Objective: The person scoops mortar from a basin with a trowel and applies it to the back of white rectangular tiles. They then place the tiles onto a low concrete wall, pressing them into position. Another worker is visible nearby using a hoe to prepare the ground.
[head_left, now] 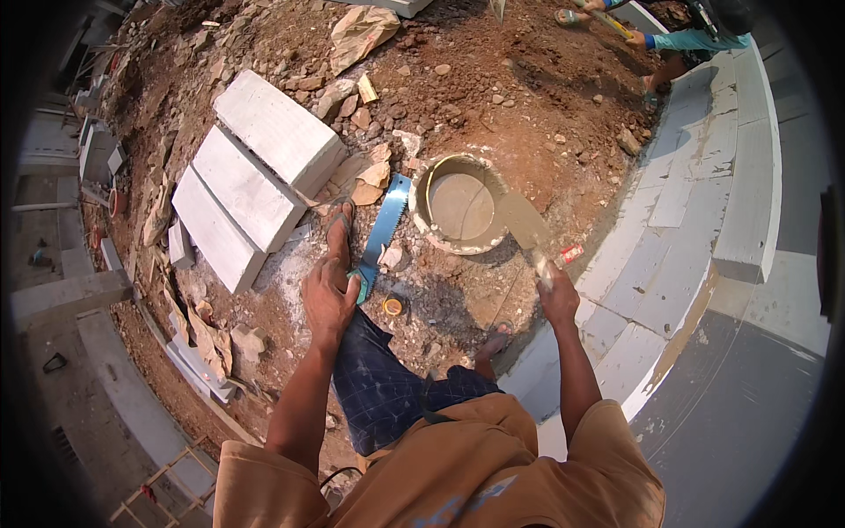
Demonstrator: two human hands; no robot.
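Observation:
My left hand (329,295) is closed at the teal handle of a handsaw (385,224), beside my bent knee. The saw's blue toothed blade points away from me over the rubble. In my right hand (557,295) is the handle of a trowel (525,220), its flat blade smeared with grey mortar. The trowel's tip reaches the right rim of a round, mortar-crusted bucket (421,216). Grey wet mix (461,205) lies inside the bucket. Just left of the saw, several long white blocks (248,189) lie side by side.
A low white block wall (678,229) curves along the right. Near my feet lies a small orange-yellow round object (393,305). Torn brown paper (363,37) and stones litter the reddish soil. Another person (695,40), with a long-handled tool, is at the far right.

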